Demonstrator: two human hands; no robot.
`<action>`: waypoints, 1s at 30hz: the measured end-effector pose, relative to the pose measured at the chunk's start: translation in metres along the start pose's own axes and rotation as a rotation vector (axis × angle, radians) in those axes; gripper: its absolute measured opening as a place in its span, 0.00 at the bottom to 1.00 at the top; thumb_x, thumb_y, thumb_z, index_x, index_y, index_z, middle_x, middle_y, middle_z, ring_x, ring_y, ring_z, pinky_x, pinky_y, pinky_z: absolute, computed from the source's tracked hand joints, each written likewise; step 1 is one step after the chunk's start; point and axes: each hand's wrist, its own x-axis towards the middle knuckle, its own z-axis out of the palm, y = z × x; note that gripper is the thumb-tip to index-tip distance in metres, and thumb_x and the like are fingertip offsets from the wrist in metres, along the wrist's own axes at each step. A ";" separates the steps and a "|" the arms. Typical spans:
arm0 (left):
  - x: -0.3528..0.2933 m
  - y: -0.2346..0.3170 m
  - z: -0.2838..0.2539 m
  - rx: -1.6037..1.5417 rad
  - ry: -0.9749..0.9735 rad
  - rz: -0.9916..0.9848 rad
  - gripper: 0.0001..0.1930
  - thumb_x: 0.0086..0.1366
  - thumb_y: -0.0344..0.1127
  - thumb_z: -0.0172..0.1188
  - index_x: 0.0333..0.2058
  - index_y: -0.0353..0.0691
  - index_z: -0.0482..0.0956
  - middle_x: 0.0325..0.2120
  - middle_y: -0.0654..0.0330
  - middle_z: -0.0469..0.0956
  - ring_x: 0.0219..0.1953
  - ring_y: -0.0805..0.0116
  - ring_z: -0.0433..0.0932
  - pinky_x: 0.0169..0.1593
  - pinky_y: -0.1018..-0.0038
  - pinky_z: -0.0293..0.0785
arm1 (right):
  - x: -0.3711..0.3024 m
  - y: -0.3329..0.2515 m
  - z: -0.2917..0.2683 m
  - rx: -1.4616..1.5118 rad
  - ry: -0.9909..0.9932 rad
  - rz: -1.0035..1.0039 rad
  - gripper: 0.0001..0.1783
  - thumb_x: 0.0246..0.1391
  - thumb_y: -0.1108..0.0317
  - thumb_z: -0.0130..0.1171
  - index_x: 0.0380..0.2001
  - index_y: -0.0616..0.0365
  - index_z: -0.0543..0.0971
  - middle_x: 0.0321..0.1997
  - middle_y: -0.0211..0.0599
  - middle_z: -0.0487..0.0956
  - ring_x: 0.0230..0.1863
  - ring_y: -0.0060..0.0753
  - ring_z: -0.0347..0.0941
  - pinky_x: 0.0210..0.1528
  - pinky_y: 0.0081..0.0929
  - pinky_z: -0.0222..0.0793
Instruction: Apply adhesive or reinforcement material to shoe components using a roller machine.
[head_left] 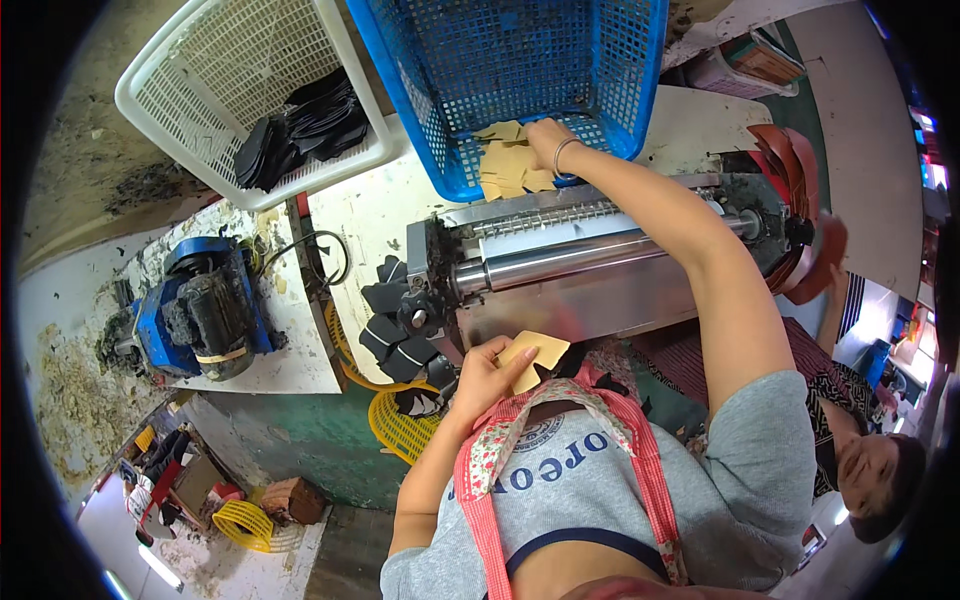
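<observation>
My left hand (487, 376) is close to my chest and grips a small stack of tan, flat cut pieces (537, 356), just in front of the roller machine. My right hand (547, 141) reaches far over the machine into the blue plastic basket (455, 95). Its fingers are closed down on the pile of tan pieces (508, 166) lying in the basket's lower corner. A thin bracelet sits on that wrist.
A roller machine (590, 262) with a shiny steel cylinder stands between me and the basket, with black knobs (400, 325) on its left end. A white basket (215, 75) holds black cut pieces (305, 125). A blue motor (200, 310) sits left; a yellow basket (400, 425) below. Another person (870, 465) sits at right.
</observation>
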 end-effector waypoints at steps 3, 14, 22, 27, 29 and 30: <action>0.001 0.002 0.001 0.006 -0.025 0.089 0.12 0.58 0.39 0.58 0.27 0.34 0.76 0.18 0.66 0.74 0.18 0.83 0.69 0.21 0.85 0.62 | 0.009 0.011 0.005 0.102 0.042 0.077 0.18 0.34 0.62 0.64 0.32 0.60 0.78 0.35 0.46 0.77 0.38 0.45 0.74 0.42 0.32 0.71; -0.010 -0.001 0.007 0.034 -0.024 0.064 0.11 0.58 0.39 0.58 0.28 0.34 0.76 0.18 0.66 0.75 0.19 0.83 0.70 0.22 0.85 0.64 | -0.024 0.001 0.009 -0.216 0.379 -0.163 0.07 0.38 0.71 0.54 0.22 0.62 0.77 0.24 0.42 0.77 0.30 0.47 0.74 0.37 0.34 0.71; -0.027 -0.018 -0.002 -0.238 -0.021 0.147 0.12 0.60 0.39 0.55 0.34 0.34 0.74 0.21 0.66 0.74 0.21 0.82 0.70 0.24 0.85 0.65 | -0.141 -0.033 -0.052 0.901 0.649 -0.141 0.09 0.45 0.71 0.53 0.22 0.64 0.65 0.20 0.42 0.73 0.21 0.35 0.75 0.21 0.27 0.70; -0.029 -0.029 -0.012 -0.290 0.046 0.174 0.09 0.59 0.36 0.56 0.31 0.35 0.74 0.22 0.65 0.75 0.21 0.81 0.71 0.25 0.86 0.66 | -0.233 -0.069 0.007 1.589 0.317 0.080 0.06 0.53 0.72 0.49 0.30 0.58 0.62 0.20 0.35 0.72 0.18 0.23 0.72 0.15 0.14 0.66; -0.031 -0.029 -0.011 -0.264 0.047 0.171 0.09 0.59 0.36 0.56 0.30 0.35 0.74 0.21 0.65 0.75 0.21 0.81 0.71 0.25 0.85 0.66 | -0.245 -0.092 0.056 1.704 0.360 0.144 0.06 0.53 0.72 0.49 0.30 0.60 0.62 0.18 0.34 0.71 0.15 0.25 0.72 0.13 0.15 0.65; -0.032 -0.030 -0.010 -0.249 0.066 0.171 0.09 0.59 0.36 0.56 0.29 0.35 0.73 0.21 0.64 0.75 0.21 0.81 0.72 0.25 0.85 0.66 | -0.247 -0.103 0.069 1.788 0.398 0.163 0.06 0.53 0.73 0.48 0.29 0.61 0.62 0.15 0.33 0.70 0.13 0.27 0.72 0.12 0.16 0.64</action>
